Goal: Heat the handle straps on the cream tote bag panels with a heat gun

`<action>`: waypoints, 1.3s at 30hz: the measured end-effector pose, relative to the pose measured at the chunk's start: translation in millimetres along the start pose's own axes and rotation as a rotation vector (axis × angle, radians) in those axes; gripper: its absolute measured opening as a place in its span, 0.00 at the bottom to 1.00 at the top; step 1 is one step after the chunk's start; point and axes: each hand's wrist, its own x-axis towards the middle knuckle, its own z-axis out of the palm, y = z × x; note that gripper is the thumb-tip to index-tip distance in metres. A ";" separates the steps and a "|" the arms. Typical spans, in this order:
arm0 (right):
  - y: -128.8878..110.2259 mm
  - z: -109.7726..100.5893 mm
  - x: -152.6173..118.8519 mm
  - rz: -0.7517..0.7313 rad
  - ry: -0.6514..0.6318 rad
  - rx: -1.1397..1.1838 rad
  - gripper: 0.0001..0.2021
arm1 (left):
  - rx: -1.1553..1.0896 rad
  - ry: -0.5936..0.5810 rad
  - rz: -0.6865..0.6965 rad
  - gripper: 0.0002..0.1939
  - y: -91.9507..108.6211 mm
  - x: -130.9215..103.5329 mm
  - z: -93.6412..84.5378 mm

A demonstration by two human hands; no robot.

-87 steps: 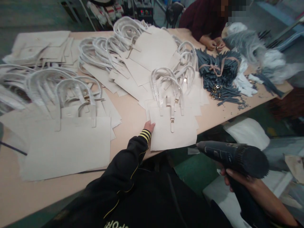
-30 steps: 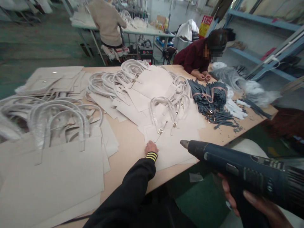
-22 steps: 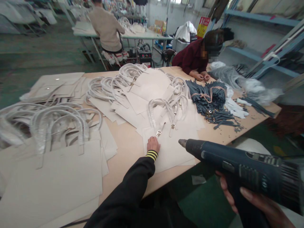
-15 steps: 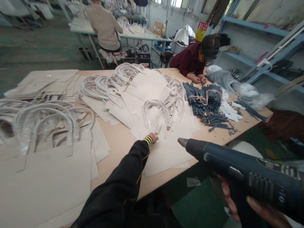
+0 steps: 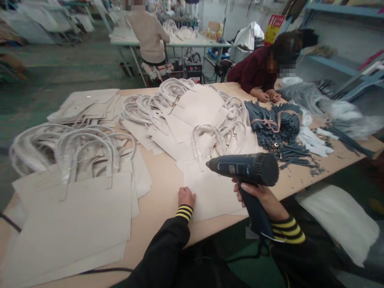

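Right hand gripping heat gun, nozzle over cream bag panel; left hand flat on its edge. Many panels ahead untreated.

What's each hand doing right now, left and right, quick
Left hand: resting on the edge of the cream bag panel, grasping nothing.
Right hand: closed around the grip of the dark heat gun.

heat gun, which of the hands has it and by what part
The right hand grips the heat gun by its handle; the left hand rests on a cream panel.
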 end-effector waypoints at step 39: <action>-12.1 -88.1 35.9 -0.069 0.473 -0.117 0.11 | -0.195 -0.129 -0.027 0.07 -4.6 5.7 5.7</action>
